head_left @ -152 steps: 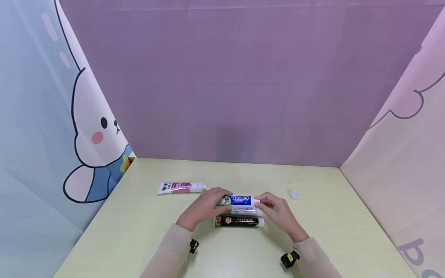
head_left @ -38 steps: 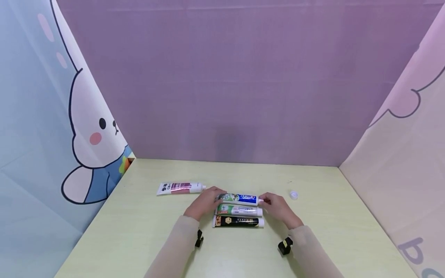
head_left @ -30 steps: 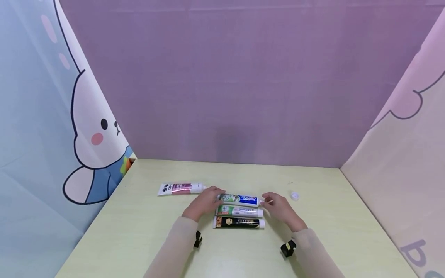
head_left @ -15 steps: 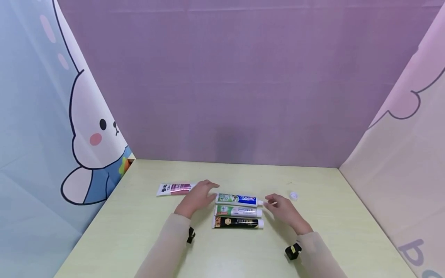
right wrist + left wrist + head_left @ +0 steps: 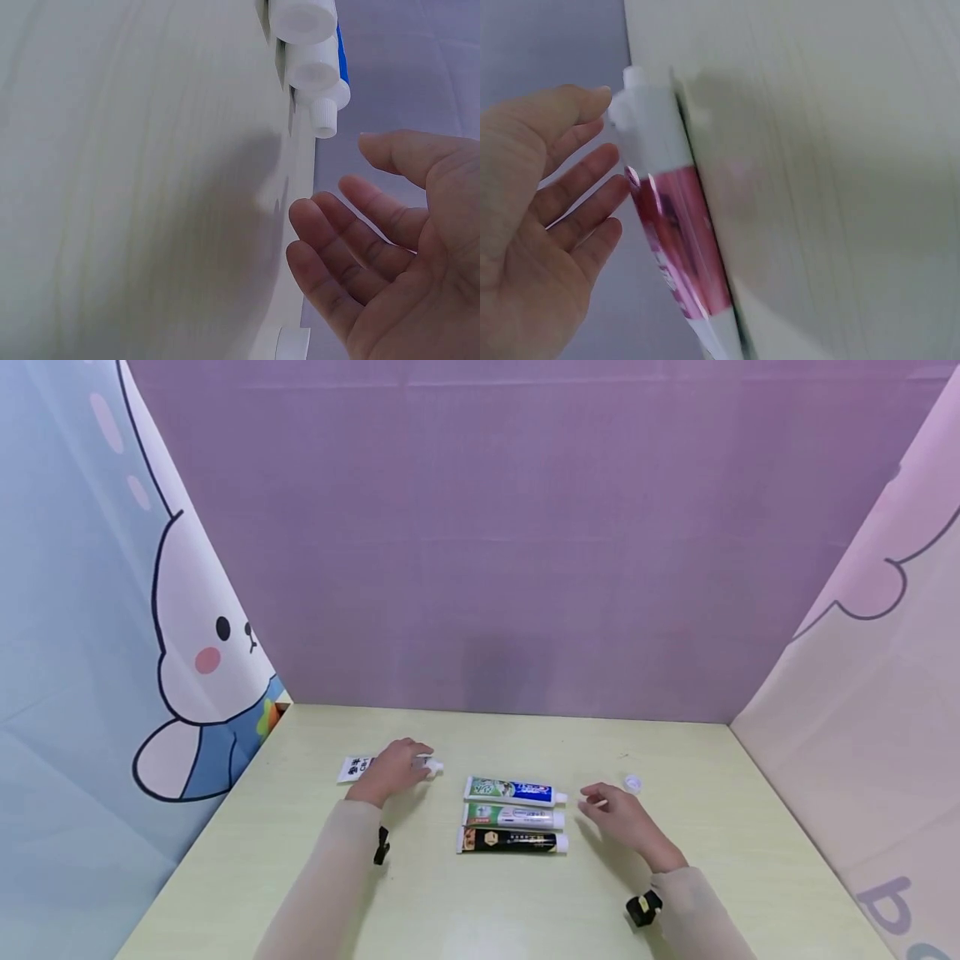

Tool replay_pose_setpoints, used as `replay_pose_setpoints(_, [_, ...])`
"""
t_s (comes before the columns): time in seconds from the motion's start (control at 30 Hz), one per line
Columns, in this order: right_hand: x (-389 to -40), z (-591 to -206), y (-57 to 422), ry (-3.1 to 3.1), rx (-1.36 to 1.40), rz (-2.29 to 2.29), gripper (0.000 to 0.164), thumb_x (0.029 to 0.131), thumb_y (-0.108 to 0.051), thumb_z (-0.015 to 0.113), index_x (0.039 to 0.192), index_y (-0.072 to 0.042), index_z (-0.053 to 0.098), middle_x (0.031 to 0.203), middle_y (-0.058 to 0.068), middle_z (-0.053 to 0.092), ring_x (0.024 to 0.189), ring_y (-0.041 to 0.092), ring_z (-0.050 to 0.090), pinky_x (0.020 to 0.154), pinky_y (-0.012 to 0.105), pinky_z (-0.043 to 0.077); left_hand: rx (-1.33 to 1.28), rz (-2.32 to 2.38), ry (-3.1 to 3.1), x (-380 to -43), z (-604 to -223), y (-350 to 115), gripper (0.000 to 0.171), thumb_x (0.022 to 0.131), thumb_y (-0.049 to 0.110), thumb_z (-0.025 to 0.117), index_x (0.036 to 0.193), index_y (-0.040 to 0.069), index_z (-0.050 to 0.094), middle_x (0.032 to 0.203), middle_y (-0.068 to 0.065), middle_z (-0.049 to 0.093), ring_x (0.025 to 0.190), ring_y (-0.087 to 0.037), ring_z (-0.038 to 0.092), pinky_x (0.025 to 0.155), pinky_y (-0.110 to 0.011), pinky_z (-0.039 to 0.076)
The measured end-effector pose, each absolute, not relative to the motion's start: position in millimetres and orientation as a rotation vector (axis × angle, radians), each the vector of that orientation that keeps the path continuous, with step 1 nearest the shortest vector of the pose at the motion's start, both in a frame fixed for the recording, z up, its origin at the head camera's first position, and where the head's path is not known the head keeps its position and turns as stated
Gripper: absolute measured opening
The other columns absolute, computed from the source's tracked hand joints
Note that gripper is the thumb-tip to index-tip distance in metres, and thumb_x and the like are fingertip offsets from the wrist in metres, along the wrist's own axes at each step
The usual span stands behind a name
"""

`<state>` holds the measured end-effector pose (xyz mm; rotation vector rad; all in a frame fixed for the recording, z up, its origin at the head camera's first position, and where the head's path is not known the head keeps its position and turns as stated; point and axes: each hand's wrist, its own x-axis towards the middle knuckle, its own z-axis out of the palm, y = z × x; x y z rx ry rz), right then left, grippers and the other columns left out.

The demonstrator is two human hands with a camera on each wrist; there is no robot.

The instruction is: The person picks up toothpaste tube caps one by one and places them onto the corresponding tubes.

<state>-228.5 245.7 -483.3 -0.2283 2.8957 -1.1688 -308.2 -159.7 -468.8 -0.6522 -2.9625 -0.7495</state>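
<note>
Against plain purple cloth (image 5: pixel 495 535), at far left of pale wood-grain tabletop (image 5: pixel 487 910): glossy white-and-pink plastic squeeze tube (image 5: pixel 679 225) beside left hand (image 5: pixel 390 772). Lies flat; probably handles as light, soft, perhaps slippery; best held across the stiffer shoulder near the neck. With left fingers loosely spread, contact unclear; with right hand (image 5: pixel 618 814) relaxed, holding nothing, just right of green-and-blue plastic tube (image 5: pixel 512 790). Smooth surface, flanked by rabbit-printed blue cloth panel (image 5: pixel 67 610) at left, pink-and-cream cloth panel (image 5: pixel 892 718) at right.
</note>
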Motion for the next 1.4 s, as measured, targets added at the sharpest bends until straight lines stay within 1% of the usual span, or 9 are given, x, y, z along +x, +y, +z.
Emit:
replay_pose_setpoints(0.27, [-226.6, -482.5, 246.9, 2.876, -0.205, -1.175, 0.031, 0.098, -0.019, 0.066, 0.123, 0.000, 0.065, 0.108, 0.009, 0.068, 0.093, 0.024, 0.066, 0.078, 0.039, 0.056, -0.595, -0.763, -2.994, -314.0, -482.7, -176.2, 0.039, 0.090, 0.007, 0.073, 0.128, 0.001, 0.065, 0.119, -0.018, 0.064, 0.114, -0.037, 0.057, 0.102, -0.051, 0.044])
replay_pose_setpoints(0.43, [-226.8, -481.8, 247.5, 2.875, -0.205, -1.167, 0.031, 0.099, -0.019, 0.066, 0.123, -0.001, 0.065, 0.108, 0.008, 0.067, 0.093, 0.023, 0.066, 0.078, 0.038, 0.056, -0.517, -0.706, -3.040, -317.9, -491.2, -183.4, 0.044, 0.088, 0.008, 0.075, 0.131, 0.005, 0.064, 0.122, -0.017, 0.064, 0.115, -0.037, 0.056, 0.102, -0.054, 0.042])
replay_pose_setpoints(0.53, [-226.7, -481.9, 248.6, 2.872, -0.207, -1.175, 0.030, 0.099, -0.019, 0.066, 0.123, -0.001, 0.065, 0.107, 0.008, 0.067, 0.093, 0.024, 0.066, 0.078, 0.038, 0.056, -0.511, -0.679, -3.045, -319.3, -493.8, -185.7, 0.045, 0.088, 0.010, 0.076, 0.131, 0.007, 0.063, 0.123, -0.016, 0.064, 0.116, -0.038, 0.056, 0.102, -0.055, 0.042])
replay_pose_setpoints(0.9, [-224.2, -482.5, 249.3, 2.862, -0.229, -1.186, 0.029, 0.099, -0.019, 0.065, 0.123, 0.000, 0.065, 0.107, 0.008, 0.067, 0.093, 0.024, 0.065, 0.077, 0.036, 0.055, -0.545, -0.664, -3.037, -321.2, -494.7, -187.8, 0.039, 0.091, 0.010, 0.074, 0.128, 0.011, 0.065, 0.116, -0.012, 0.064, 0.109, -0.034, 0.056, 0.099, -0.056, 0.043])
replay_pose_setpoints(1.07, [-223.1, -482.2, 250.8, 2.862, -0.237, -1.185, 0.030, 0.100, -0.020, 0.064, 0.123, -0.001, 0.065, 0.108, 0.008, 0.067, 0.093, 0.023, 0.065, 0.077, 0.036, 0.055, -0.555, -0.675, -3.036, -322.6, -493.9, -191.4, 0.040, 0.090, 0.011, 0.074, 0.129, 0.013, 0.065, 0.114, -0.011, 0.063, 0.107, -0.033, 0.056, 0.097, -0.054, 0.044])
replay_pose_setpoints(1.23, [-222.5, -481.5, 251.4, 2.865, -0.255, -1.188, 0.030, 0.100, -0.019, 0.064, 0.124, -0.001, 0.065, 0.109, 0.008, 0.067, 0.094, 0.024, 0.065, 0.077, 0.036, 0.055, -0.595, -0.731, -3.042, -319.1, -486.0, -189.9, 0.044, 0.088, 0.010, 0.074, 0.131, 0.012, 0.064, 0.111, -0.011, 0.063, 0.100, -0.028, 0.054, 0.093, -0.050, 0.045])
replay_pose_setpoints(1.4, [-222.1, -481.9, 252.3, 2.862, -0.265, -1.189, 0.030, 0.100, -0.019, 0.064, 0.124, -0.001, 0.065, 0.109, 0.008, 0.067, 0.094, 0.024, 0.065, 0.077, 0.036, 0.055, -0.678, -0.751, -3.008, -315.6, -483.2, -187.1, 0.041, 0.089, 0.008, 0.074, 0.130, 0.010, 0.066, 0.108, -0.009, 0.064, 0.093, -0.023, 0.054, 0.089, -0.046, 0.047])
